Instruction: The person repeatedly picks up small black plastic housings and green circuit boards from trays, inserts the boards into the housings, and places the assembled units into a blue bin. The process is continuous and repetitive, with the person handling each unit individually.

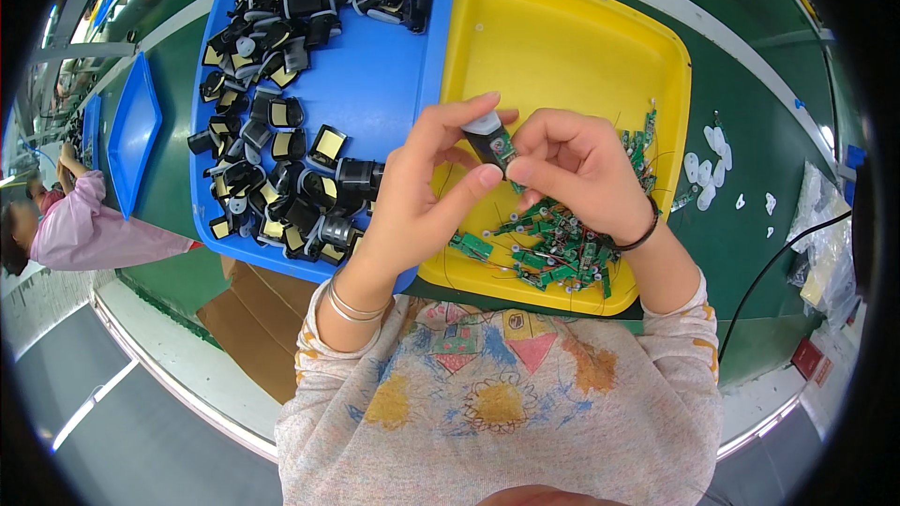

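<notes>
Above the yellow tray [562, 9], my left hand [431, 183] grips a small black plastic housing [482, 142] with a grey end between thumb and fingers. My right hand [577, 169] pinches a small green circuit board [506, 152] against that housing; its fingertips partly cover the board. Whether the board sits inside the housing or only against it, I cannot tell. Below my hands, a heap of green circuit boards [562, 253] with thin wires lies in the yellow tray. Many black housings with cream pads [286, 112] fill much of the blue tray [352, 84] on the left.
White oval pieces [705, 169] lie on the green table [750, 234] at the right, near a clear plastic bag [820, 244] and a black cable [769, 258]. Another blue tray [134, 136] stands at the left, beside a person in pink [84, 230]. Cardboard [258, 323] is below.
</notes>
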The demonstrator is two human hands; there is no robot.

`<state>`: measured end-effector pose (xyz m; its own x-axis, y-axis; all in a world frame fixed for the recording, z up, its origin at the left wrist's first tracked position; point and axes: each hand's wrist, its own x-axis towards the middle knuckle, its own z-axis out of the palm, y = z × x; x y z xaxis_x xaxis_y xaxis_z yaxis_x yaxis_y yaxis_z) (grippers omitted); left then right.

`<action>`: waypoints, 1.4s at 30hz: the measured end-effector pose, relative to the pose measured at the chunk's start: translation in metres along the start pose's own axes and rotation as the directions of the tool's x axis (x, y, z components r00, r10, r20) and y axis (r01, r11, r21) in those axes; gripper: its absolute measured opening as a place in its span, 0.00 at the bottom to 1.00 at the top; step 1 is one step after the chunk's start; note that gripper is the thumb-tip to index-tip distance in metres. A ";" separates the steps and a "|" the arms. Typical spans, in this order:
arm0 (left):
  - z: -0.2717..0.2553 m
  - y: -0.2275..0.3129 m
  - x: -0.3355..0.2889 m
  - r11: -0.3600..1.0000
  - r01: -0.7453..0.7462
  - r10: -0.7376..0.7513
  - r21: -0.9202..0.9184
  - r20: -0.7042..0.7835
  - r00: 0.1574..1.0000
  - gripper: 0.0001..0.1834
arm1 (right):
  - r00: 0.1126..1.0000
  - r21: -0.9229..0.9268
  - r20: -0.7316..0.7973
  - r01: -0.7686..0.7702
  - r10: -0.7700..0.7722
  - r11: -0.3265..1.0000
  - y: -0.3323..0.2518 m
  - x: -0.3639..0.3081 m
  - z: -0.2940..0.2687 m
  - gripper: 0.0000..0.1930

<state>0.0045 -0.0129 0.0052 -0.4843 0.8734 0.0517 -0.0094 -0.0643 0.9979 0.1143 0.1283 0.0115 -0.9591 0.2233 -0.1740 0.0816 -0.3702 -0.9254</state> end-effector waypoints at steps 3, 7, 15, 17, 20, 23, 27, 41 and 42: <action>0.000 -0.002 0.003 0.978 -0.013 0.019 -0.210 0.025 1.000 0.24 | 0.930 -0.628 0.019 0.297 -0.368 0.719 0.001 -0.001 0.007 0.05; -0.001 -0.003 0.004 0.964 -0.051 0.060 -0.261 0.027 0.998 0.22 | 0.830 -0.806 0.136 0.410 -0.540 0.427 0.005 -0.002 0.010 0.06; 0.001 -0.001 0.006 0.974 -0.093 0.097 -0.209 0.011 0.995 0.21 | 0.852 -0.758 0.127 0.413 -0.507 0.505 0.006 -0.004 0.009 0.06; -0.004 -0.001 0.005 0.974 -0.084 0.103 -0.213 0.079 0.992 0.22 | 0.886 -0.684 0.098 0.390 -0.452 0.616 0.004 -0.005 0.009 0.05; -0.016 -0.009 0.002 0.952 -0.082 0.129 -0.296 0.143 0.981 0.24 | 0.927 -0.561 0.081 0.346 -0.365 0.752 -0.002 -0.006 0.009 0.05; -0.001 0.007 0.002 0.931 -0.014 0.044 -0.364 0.074 0.996 0.26 | 0.918 -0.561 0.104 0.372 -0.383 0.739 0.001 -0.003 0.007 0.04; 0.006 0.013 0.002 0.941 0.062 -0.037 -0.334 0.082 0.996 0.30 | 0.893 -0.596 0.199 0.437 -0.403 0.674 0.004 -0.002 0.007 0.04; -0.001 0.005 -0.002 0.987 -0.116 0.122 -0.114 0.045 0.992 0.29 | 0.828 -0.689 0.262 0.521 -0.497 0.505 0.005 0.000 0.014 0.07; -0.001 0.006 -0.002 0.989 -0.085 0.092 -0.117 0.056 0.994 0.30 | 0.832 -0.692 0.260 0.514 -0.490 0.507 0.003 0.000 0.016 0.07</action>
<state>0.0042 -0.0154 0.0112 -0.4332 0.8895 0.1453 -0.0709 -0.1943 0.9784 0.1108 0.1129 0.0136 -0.9085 0.1332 0.3961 -0.2643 0.5510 -0.7915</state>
